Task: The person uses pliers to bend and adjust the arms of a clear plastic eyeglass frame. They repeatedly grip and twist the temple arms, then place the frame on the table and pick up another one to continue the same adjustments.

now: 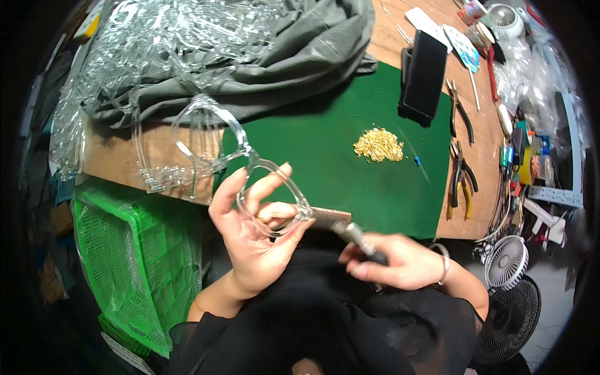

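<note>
My left hand (253,228) holds a clear plastic eyeglass frame (250,156) by one rim, fingers curled around it above the near edge of a green mat (337,162). My right hand (390,259) grips a small metal-tipped hand tool (351,232), its tip pointing at the frame's corner beside my left thumb. A little heap of small gold metal parts (378,145) lies on the mat, farther out and to the right.
A pile of clear frames (150,44) rests on grey cloth (300,56) at the back left. A green plastic crate (137,250) sits below left. Pliers (461,181), a black phone stand (424,75) and clutter line the right side; a small fan (506,262) stands near right.
</note>
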